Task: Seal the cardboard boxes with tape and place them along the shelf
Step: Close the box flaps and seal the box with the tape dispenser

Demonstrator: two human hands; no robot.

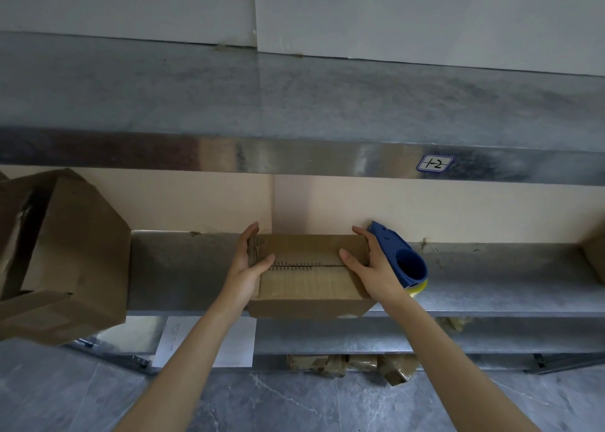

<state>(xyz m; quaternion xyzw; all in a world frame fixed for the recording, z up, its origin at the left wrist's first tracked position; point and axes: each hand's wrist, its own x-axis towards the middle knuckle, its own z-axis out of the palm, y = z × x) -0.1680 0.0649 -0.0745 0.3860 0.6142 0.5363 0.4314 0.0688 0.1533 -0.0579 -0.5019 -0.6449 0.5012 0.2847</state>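
Currently the small cardboard box (307, 278) sits on the middle tier of a metal shelf (183, 268), its near face at the shelf's front edge. Top flaps are closed and meet in a seam running left to right, with dark hatch marks along it; the contents are hidden. Whether tape covers the seam cannot be told for certain, though the near flap looks glossier than the far one. The left hand (248, 264) holds the box's left end, thumb laid across the top toward the seam, fingers wrapped over the far corner. The right hand (371, 271) holds the right end the same way, thumb on top, fingers along the side. Just beside the right hand, touching or nearly touching the box's right end, a blue tape dispenser (397, 251) lies on the shelf, with a yellowish tape roll (418, 287) showing under its rim. At far left a large cardboard box (75, 251) stands tilted on the same tier, closed as far as can be seen, a loose flap at its lower edge. The corner of a third box (594, 255) shows at the right edge. A label (435, 163) marked "1-2" sits on the rail above. Below the shelf hang a sheet of paper (203, 340) and, near the grey floor (294, 405), several brown wads (353, 364).
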